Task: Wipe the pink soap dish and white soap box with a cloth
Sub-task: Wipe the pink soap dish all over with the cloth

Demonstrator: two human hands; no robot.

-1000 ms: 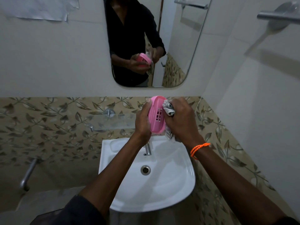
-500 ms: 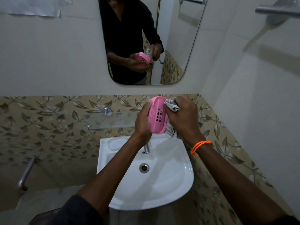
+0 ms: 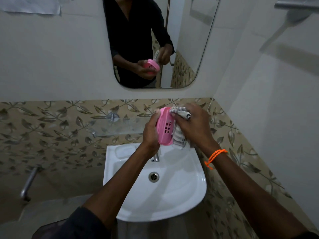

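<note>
My left hand (image 3: 150, 131) grips the pink soap dish (image 3: 166, 125) from its left side and holds it upright on its long edge above the basin, its slotted base facing me. My right hand (image 3: 193, 125) is closed on a striped grey and white cloth (image 3: 179, 116). The cloth is pressed against the dish's right side and upper end, and part of it hangs down below my fingers. No white soap box is in view.
A white wash basin (image 3: 181, 192) with a tap (image 3: 156, 156) sits right under my hands. A glass shelf (image 3: 119, 126) runs along the leaf-patterned tiles behind. Above hangs a mirror (image 3: 189, 40). A metal rail (image 3: 296, 5) sticks out at the top right, a pipe (image 3: 27, 185) at the lower left.
My right hand has slid the cloth up to the top end of the pink dish. The dish stays in my left hand, tilted a little more.
</note>
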